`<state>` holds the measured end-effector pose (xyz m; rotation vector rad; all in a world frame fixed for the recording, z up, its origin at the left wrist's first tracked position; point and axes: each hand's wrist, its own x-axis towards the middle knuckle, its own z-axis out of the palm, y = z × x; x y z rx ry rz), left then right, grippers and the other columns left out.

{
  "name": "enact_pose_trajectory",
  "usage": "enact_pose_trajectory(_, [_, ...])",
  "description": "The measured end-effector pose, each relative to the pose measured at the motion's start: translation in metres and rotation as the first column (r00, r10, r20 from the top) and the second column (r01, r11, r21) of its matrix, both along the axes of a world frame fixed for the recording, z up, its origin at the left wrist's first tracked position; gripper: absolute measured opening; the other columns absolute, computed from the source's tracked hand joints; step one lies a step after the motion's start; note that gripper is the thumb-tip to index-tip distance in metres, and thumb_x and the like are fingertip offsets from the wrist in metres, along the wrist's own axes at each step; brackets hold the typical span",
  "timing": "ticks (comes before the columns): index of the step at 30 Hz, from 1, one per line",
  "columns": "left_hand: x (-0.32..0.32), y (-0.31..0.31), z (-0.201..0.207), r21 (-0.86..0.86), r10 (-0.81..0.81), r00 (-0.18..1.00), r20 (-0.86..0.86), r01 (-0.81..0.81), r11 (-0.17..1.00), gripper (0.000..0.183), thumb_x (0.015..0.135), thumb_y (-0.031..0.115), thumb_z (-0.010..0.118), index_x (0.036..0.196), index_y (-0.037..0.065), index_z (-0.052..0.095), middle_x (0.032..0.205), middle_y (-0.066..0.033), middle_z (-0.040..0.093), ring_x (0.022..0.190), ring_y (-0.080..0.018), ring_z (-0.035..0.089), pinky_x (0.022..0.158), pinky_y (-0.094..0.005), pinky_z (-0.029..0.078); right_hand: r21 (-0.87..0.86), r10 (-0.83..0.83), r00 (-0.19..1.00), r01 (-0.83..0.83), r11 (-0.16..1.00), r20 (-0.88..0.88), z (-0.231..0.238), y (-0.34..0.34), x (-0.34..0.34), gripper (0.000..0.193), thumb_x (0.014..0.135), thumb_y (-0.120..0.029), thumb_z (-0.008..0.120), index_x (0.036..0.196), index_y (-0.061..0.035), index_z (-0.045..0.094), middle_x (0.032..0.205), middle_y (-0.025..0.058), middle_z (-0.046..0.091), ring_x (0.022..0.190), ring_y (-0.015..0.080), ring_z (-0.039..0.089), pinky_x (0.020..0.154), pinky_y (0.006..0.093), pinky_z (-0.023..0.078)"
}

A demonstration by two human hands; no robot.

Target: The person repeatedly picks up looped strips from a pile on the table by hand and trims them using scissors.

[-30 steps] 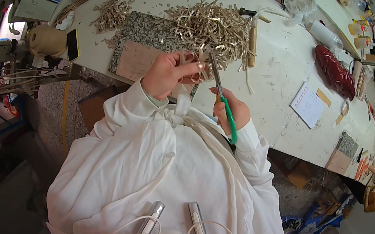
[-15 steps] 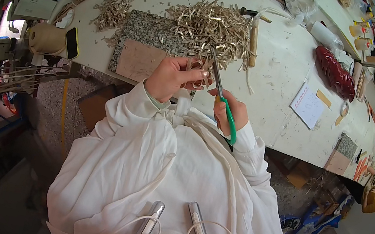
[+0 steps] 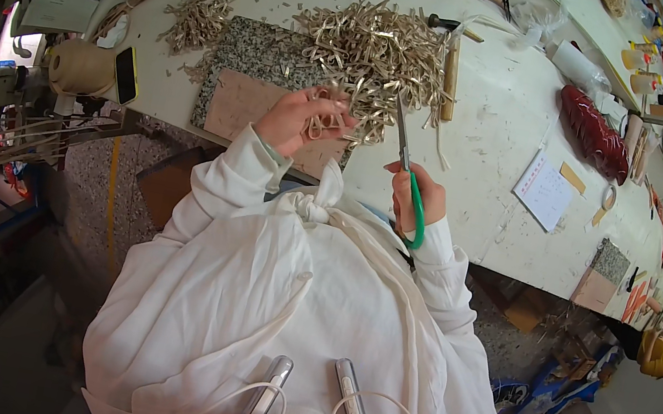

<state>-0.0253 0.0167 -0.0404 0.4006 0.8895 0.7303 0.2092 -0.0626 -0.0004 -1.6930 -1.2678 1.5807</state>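
My left hand point(image 3: 301, 120) is closed on a looped metallic strip point(image 3: 328, 118), beige-gold, held over the front of a work slab. In my right hand point(image 3: 421, 194) are green-handled scissors point(image 3: 413, 213). Their blades point(image 3: 402, 135) point away from me and look closed or almost so, apart from the strip. Beyond both hands lies a large heap of the same short gold strips point(image 3: 377, 47). A smaller heap of strips point(image 3: 198, 17) sits to its left. Under my left hand is the speckled grey stone slab point(image 3: 266, 49), with a pinkish board point(image 3: 247, 108) along its near side.
Right of the big heap lies a wooden stick point(image 3: 451, 77) beside a black-headed hammer point(image 3: 444, 24). A dark red wrapped bundle point(image 3: 593, 133) and a paper sheet point(image 3: 544, 189) are farther right. At left are a thread cone point(image 3: 83, 68) and a phone point(image 3: 127, 75). Another person point(image 3: 660, 355) is at far right.
My hands have moved apart: the left went left with the strip, the right moved slightly right with the scissors. The blades have left the strip.
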Motion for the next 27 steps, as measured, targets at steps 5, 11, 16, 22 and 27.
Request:
enact_pose_trajectory(5, [-0.068, 0.040, -0.085, -0.083, 0.236, 0.962, -0.136, -0.249, 0.965, 0.016, 0.086, 0.013, 0.058, 0.098, 0.003, 0.056, 0.089, -0.0111, 0.062, 0.079, -0.0197, 0.062, 0.064, -0.0293, 0.053, -0.044, -0.020, 0.999, 0.022, 0.999, 0.035, -0.021, -0.010, 0.001, 0.043, 0.088, -0.044, 0.054, 0.097, -0.0025, 0.061, 0.053, 0.0016, 0.053, 0.047, 0.0090, 0.051, 0.048, 0.0247, 0.042])
enact_pose_trajectory(11, [-0.170, 0.121, -0.097, 0.464, 0.462, 0.424, -0.779, -0.106, 0.879, 0.041, 0.083, 0.023, 0.064, 0.116, 0.002, 0.052, 0.106, -0.0163, 0.059, 0.094, -0.0281, 0.058, 0.081, -0.0407, 0.048, -0.120, -0.030, 0.998, 0.036, 0.992, 0.046, -0.033, -0.010, 0.006, 0.047, 0.087, -0.048, 0.054, 0.096, -0.0028, 0.061, 0.055, 0.0024, 0.054, 0.049, 0.0099, 0.052, 0.048, 0.0251, 0.042])
enact_pose_trajectory(16, [-0.119, 0.154, -0.152, 0.344, 0.550, -0.012, -0.835, 0.769, 0.539, 0.042, 0.079, 0.024, 0.066, 0.120, 0.017, 0.058, 0.121, -0.0170, 0.052, 0.114, -0.0367, 0.045, 0.098, -0.0439, 0.035, -0.206, 0.052, 0.991, -0.026, 0.978, 0.123, -0.036, 0.005, 0.000, 0.052, 0.085, -0.051, 0.055, 0.104, -0.0020, 0.058, 0.057, 0.0037, 0.055, 0.049, 0.0126, 0.052, 0.049, 0.0273, 0.043])
enact_pose_trajectory(22, [-0.009, 0.181, -0.140, 0.439, 0.370, 0.274, -0.888, 0.745, 0.502, 0.033, 0.081, 0.024, 0.063, 0.113, 0.018, 0.062, 0.118, -0.0102, 0.054, 0.113, -0.0329, 0.043, 0.098, -0.0409, 0.035, -0.239, 0.034, 0.991, -0.002, 0.971, 0.129, -0.033, 0.011, 0.005, 0.054, 0.085, -0.051, 0.055, 0.108, -0.0016, 0.057, 0.061, 0.0045, 0.056, 0.052, 0.0125, 0.053, 0.050, 0.0276, 0.043])
enact_pose_trajectory(27, [0.032, 0.185, -0.119, 0.278, 0.207, 0.223, -0.953, 0.915, 0.291, 0.024, 0.081, 0.019, 0.061, 0.102, 0.008, 0.064, 0.114, -0.0073, 0.054, 0.111, -0.0276, 0.044, 0.097, -0.0360, 0.037, -0.313, -0.019, 0.987, 0.068, 0.947, 0.157, -0.040, 0.016, 0.013, 0.053, 0.085, -0.050, 0.055, 0.108, -0.0025, 0.057, 0.062, 0.0044, 0.056, 0.052, 0.0122, 0.053, 0.050, 0.0278, 0.044])
